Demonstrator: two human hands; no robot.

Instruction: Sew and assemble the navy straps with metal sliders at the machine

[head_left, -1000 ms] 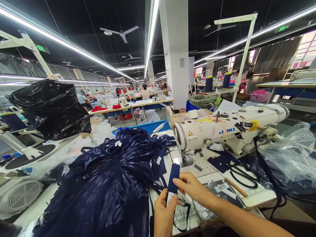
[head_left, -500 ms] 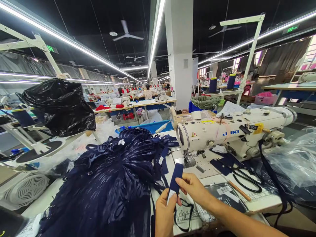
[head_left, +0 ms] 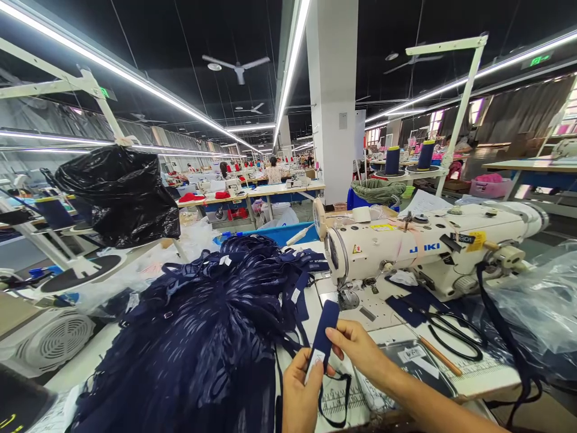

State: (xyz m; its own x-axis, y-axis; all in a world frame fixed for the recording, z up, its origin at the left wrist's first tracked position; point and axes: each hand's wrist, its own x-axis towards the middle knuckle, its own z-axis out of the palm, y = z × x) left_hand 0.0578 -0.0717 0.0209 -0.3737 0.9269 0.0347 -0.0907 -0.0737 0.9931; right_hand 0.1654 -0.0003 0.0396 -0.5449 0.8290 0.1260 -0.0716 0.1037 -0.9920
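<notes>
A short navy fabric strip (head_left: 327, 322) with a white label (head_left: 317, 359) at its lower end is held up in front of the sewing machine. My left hand (head_left: 303, 385) pinches the labelled end between thumb and fingers. On the strip's right edge, higher up, my right hand (head_left: 354, 343) grips with thumb and fingertips. A thin dark strap (head_left: 345, 400) loops below both hands over the table. Close by on the left lies a big heap of navy straps (head_left: 193, 337). The white sewing machine (head_left: 392, 246) stands just beyond the strip, its needle area near the strip's top end.
Black scissors (head_left: 455, 337) and a wooden-handled tool (head_left: 439, 355) lie right of my hands, beside a dark packet (head_left: 415, 361). Clear plastic (head_left: 541, 307) bulges at the right edge. A black bag (head_left: 119, 195) hangs at left. People sit at machines farther back.
The view has shifted slightly, so the scene sits a little lower and to the right. Both hands keep their hold on the navy fabric strip.
</notes>
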